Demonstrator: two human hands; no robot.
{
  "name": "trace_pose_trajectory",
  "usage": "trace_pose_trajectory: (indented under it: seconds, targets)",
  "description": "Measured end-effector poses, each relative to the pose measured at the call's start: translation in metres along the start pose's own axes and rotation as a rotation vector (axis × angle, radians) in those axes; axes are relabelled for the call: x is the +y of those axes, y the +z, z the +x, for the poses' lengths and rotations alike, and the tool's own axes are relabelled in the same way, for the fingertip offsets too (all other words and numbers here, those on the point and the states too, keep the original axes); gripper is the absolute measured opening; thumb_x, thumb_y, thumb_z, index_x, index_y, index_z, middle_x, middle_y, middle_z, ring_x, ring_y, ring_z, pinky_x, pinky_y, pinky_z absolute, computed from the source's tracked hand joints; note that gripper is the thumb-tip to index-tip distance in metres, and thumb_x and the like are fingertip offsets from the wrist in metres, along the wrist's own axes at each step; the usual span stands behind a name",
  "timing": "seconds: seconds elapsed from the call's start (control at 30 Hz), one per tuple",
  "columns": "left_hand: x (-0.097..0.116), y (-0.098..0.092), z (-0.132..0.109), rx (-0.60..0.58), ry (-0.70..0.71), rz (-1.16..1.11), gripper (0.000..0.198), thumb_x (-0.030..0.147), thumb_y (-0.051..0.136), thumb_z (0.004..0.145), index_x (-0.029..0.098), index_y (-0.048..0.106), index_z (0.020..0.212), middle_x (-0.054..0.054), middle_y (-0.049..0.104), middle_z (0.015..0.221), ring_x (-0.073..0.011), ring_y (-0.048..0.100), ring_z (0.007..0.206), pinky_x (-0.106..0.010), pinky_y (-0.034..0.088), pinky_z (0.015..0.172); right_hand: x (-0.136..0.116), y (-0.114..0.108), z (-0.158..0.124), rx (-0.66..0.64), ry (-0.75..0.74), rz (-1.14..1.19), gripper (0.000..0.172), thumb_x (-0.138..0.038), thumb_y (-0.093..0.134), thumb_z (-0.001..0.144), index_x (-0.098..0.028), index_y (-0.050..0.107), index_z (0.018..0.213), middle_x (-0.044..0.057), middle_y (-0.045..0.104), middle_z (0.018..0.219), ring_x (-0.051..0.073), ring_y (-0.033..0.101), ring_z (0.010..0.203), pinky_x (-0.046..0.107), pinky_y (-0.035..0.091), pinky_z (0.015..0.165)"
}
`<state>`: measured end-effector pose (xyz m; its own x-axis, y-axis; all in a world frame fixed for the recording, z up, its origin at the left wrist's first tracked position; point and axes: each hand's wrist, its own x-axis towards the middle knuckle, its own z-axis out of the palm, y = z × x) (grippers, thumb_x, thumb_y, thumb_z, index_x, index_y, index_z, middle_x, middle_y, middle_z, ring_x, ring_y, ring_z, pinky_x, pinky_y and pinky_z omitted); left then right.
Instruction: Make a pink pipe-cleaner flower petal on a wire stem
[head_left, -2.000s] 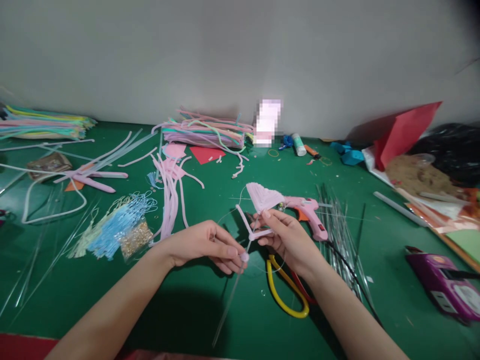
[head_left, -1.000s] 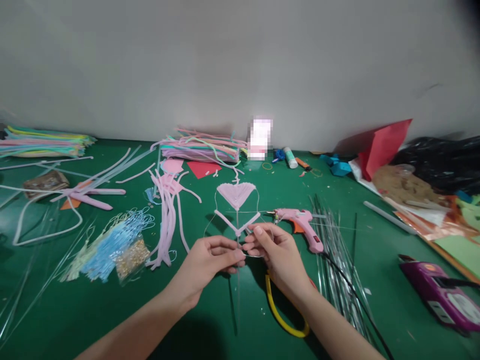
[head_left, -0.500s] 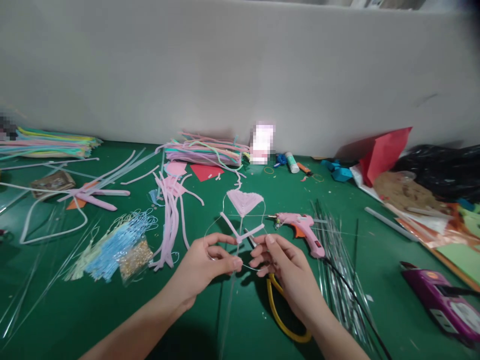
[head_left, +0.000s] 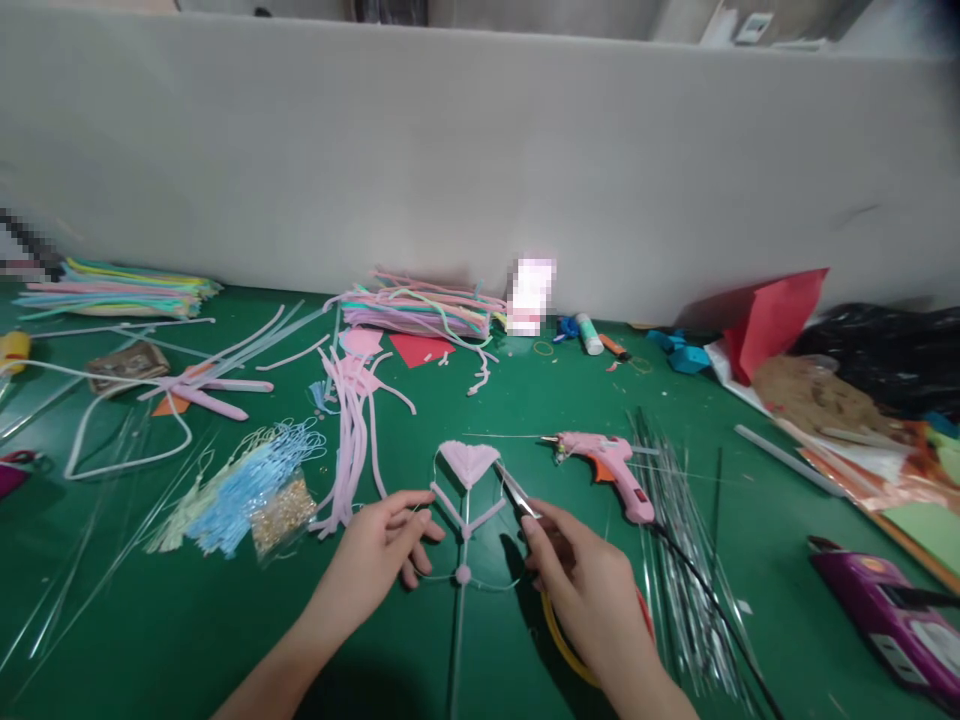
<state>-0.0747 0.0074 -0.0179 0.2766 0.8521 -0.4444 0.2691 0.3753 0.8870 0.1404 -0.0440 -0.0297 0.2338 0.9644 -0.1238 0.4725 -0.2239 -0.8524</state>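
A pink pipe-cleaner ornament (head_left: 469, 464) stands in front of me: a fan-shaped top, a V-shaped piece below it and a small round bead, inside a thin wire hoop. A clear rod runs from it toward the table's near edge. My left hand (head_left: 394, 540) is at the hoop's left side, thumb and forefinger closed on it by the V's left tip, the other fingers curled. In my right hand (head_left: 577, 565) are scissors (head_left: 516, 490) with yellow and red handles. Their blades point up and left, the tip at the fan's right corner. My palm hides part of the handles.
Right of my hands lie a pink glue gun (head_left: 600, 455), clear and dark rods (head_left: 679, 560) and a purple tool (head_left: 885, 610). To the left are pink pipe cleaners (head_left: 352, 430), blue tassels (head_left: 240, 490) and a bag of gold beads (head_left: 281, 515). A grey partition (head_left: 450, 150) rises behind.
My right hand has come away from the ornament's lower part and now points the scissors at the fan. The ornament sits lower in view. My left hand has shifted to the hoop's left side.
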Motion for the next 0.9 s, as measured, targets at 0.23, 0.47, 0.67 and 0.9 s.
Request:
trace_pose_trajectory:
  seconds: [0.23,0.47,0.67,0.9]
  targets:
    - [-0.01,0.0,0.004,0.046,0.068,0.172,0.035,0.046,0.045,0.089,0.018,0.06,0.103,-0.005,0.066,0.087,-0.0078,0.049,0.042,-0.02,0.036,0.036,0.015,-0.02,-0.009,0.166,-0.198,-0.391,0.034,-0.048,0.046,0.091,-0.021,0.065,0.1,0.008,0.068,0.09,0.021,0.065,0.073,0.032,0.051,0.065]
    - [-0.009,0.0,0.005,0.077,0.104,0.136,0.033,0.048,0.046,0.089,0.018,0.058,0.094,-0.004,0.067,0.083,-0.0067,0.051,0.038,-0.019,0.038,0.035,0.032,-0.012,-0.016,0.136,-0.332,-0.651,0.041,-0.052,0.058,0.083,-0.019,0.058,0.108,0.013,0.056,0.103,0.03,0.055,0.089,0.043,0.05,0.074]
    - [-0.007,0.001,0.004,0.087,0.141,0.052,0.031,0.046,0.05,0.088,0.017,0.058,0.094,-0.003,0.064,0.087,-0.0087,0.057,0.042,-0.021,0.047,0.036,0.041,-0.004,0.004,0.246,-0.403,-0.678,0.042,-0.051,0.05,0.088,-0.015,0.059,0.107,0.017,0.055,0.103,0.03,0.052,0.089,0.045,0.048,0.076]
    - [-0.001,0.002,0.003,0.112,0.162,-0.079,0.03,0.045,0.054,0.086,0.016,0.057,0.097,-0.003,0.064,0.083,-0.0104,0.059,0.043,-0.023,0.051,0.036,0.004,-0.007,0.007,0.198,-0.256,-0.24,0.036,-0.047,0.047,0.09,-0.019,0.064,0.105,0.013,0.062,0.108,0.028,0.058,0.097,0.041,0.047,0.084]
